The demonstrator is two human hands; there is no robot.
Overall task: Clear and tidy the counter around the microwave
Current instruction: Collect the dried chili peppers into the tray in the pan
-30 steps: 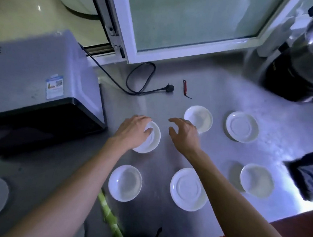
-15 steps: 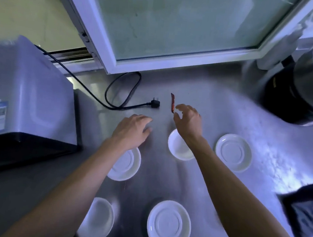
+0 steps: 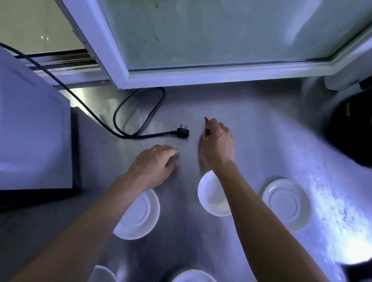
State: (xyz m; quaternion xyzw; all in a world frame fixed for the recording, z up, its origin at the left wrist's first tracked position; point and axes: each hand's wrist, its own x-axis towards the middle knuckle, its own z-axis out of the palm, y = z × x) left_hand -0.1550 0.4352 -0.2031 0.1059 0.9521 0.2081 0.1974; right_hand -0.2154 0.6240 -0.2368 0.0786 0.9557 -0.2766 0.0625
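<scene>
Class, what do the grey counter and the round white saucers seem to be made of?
Grey counter: probably stainless steel with a brushed finish, given its streaky sheen and glare. Round white saucers: glossy, smooth, with ringed centres; likely glazed ceramic, though melamine cannot be ruled out.

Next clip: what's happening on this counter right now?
A person is tidying a steel counter beside a microwave. The right hand has reached a small red scrap near the loose plug, and its fingers are on the scrap; whether they have it in a firm grip is unclear. The left hand rests open on the counter. Several white saucers lie spread out nearer the person, untouched.
</scene>
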